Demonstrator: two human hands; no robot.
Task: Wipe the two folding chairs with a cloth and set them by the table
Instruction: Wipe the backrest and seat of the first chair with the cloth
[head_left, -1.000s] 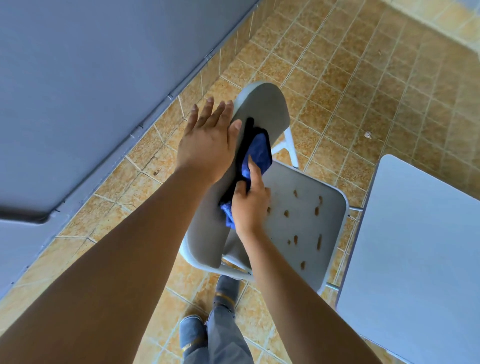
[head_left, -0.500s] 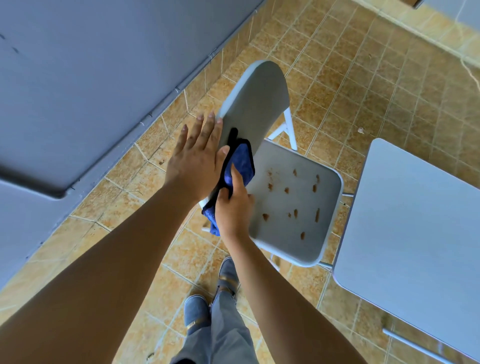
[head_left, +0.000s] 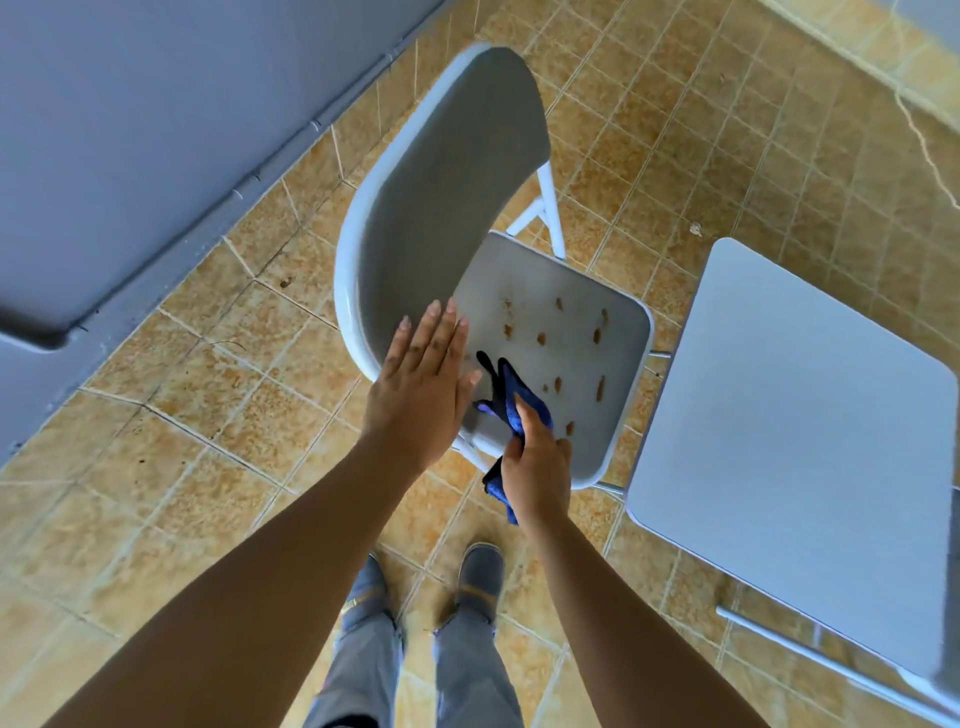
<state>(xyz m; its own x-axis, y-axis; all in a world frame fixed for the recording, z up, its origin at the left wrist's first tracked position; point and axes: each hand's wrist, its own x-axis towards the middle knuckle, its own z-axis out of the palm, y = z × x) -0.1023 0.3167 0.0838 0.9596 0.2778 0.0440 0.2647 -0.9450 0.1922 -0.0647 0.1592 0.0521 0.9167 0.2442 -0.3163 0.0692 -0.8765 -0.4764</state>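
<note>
1. Lying along the far left, above the tiled floor (head_left: 171, 426): the grey table (head_left: 145, 130), its dark edge running diagonally.
2. Standing unfolded on the tiles just right of that table: the grey folding chair (head_left: 447, 171), backrest towards the table, white frame showing round its rim.
3. Reaching over the near end of the backrest: the left hand (head_left: 423, 384), fingers (head_left: 441, 332) spread flat and released, grasping nothing; touching the backrest or hovering over it, impossible to tell.
4. Showing below the arms: two grey shoes (head_left: 480, 571) and grey trouser legs on the tiles.
5. Bunching at the seat's near left corner, just right of the left hand: the blue cloth (head_left: 511, 400), partly on the seat (head_left: 550, 280) and partly hanging past its front edge.
6. Clenching round that cloth from above: the right hand (head_left: 537, 467).
7. Dotting the seat beyond the cloth: brown spots (head_left: 600, 387), scattered towards the right side.
8. Sitting at the far right, close beside the first chair's seat: a second grey chair (head_left: 800, 441), only its flat seat and part of its white frame visible.
</note>
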